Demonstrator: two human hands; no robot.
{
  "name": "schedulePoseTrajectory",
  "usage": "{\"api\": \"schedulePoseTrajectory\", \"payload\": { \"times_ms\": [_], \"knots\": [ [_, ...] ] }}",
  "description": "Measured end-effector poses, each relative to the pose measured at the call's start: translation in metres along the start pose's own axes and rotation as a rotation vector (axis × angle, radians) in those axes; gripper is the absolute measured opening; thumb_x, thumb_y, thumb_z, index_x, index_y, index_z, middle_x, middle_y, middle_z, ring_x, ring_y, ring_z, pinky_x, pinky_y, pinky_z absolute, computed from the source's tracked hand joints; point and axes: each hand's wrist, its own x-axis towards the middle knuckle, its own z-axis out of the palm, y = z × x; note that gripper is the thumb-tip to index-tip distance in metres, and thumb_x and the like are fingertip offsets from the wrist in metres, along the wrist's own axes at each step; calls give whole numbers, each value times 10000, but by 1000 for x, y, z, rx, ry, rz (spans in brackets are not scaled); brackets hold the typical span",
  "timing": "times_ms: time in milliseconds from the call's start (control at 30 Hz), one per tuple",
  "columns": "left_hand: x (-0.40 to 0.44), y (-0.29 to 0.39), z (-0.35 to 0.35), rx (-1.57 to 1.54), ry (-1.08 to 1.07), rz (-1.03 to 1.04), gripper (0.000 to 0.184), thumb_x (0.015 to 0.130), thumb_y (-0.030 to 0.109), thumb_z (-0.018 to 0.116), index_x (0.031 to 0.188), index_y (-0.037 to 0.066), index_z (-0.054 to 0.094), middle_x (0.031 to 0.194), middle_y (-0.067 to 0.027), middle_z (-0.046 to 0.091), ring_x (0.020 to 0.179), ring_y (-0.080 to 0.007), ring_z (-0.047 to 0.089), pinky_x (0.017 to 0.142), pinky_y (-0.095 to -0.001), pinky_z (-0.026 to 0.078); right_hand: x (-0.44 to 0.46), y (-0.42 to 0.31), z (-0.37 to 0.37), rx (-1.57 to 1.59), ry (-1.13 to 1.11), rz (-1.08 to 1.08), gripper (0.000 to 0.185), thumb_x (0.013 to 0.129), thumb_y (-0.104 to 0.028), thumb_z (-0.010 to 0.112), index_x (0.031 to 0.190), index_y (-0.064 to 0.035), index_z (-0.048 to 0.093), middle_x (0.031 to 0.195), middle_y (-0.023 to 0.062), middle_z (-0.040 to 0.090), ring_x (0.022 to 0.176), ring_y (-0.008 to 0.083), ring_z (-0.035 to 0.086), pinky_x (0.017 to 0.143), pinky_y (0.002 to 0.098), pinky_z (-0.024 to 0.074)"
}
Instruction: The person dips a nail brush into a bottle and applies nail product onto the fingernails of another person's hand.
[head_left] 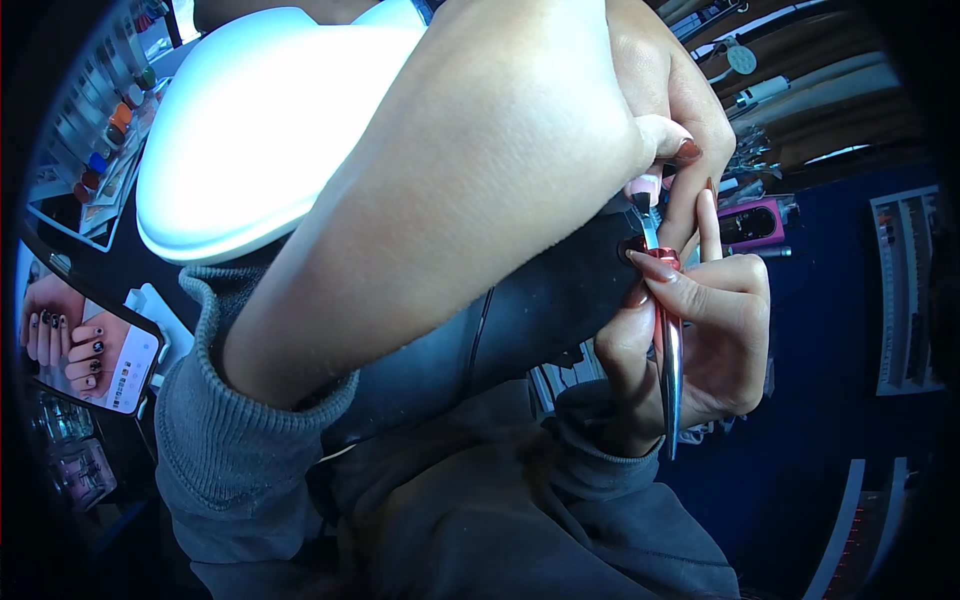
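Observation:
My right hand pinches a slim nail brush with a silver handle and a red collar. The brush's flat tip points up and meets a fingernail, which is pink with a dark patch at its edge. My left forearm, in a grey knitted cuff, crosses the middle of the view. My left hand is bent around that finger, its brown-nailed thumb close beside the nail. Most of the held finger and the rest of its hand are hidden. Below lies a black padded rest.
A bright white lamp glows at upper left. A phone shows a photo of painted nails. Small bottles stand at far left. A pink device lies right of my hands; a grey rack sits at far right.

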Motion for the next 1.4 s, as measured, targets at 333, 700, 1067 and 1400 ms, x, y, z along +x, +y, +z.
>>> {"api": "schedulePoseTrajectory", "payload": {
  "times_ms": [333,700,1067,1400],
  "knots": [
    [6,-2,9,23,12,1,330,677,247,630,785,-44,519,825,-204,538,757,-282,537,671,-330,411,1,-1,-5,157,39,47,116,602,26,471,718,17,471,589,93,457,538,133,489,842,558,314],
    [49,87,77,1440,556,-1090,293,688,145,577,766,-68,393,619,-111,519,569,-142,530,565,-232,406,2,1,0,93,40,50,138,584,7,432,719,21,450,590,101,471,581,132,523,838,522,342],
    [53,90,82,1650,378,-1018,331,698,199,580,736,-85,414,605,-125,503,530,-178,508,517,-271,394,2,2,3,45,56,43,134,567,23,446,700,41,454,602,116,488,578,144,519,832,503,358],
    [-4,-6,10,-493,74,169,520,708,451,523,634,-64,499,781,-268,529,610,-368,528,568,-402,429,2,4,5,32,69,16,155,550,14,442,700,44,463,601,111,488,574,143,515,824,504,365]
  ]
}}
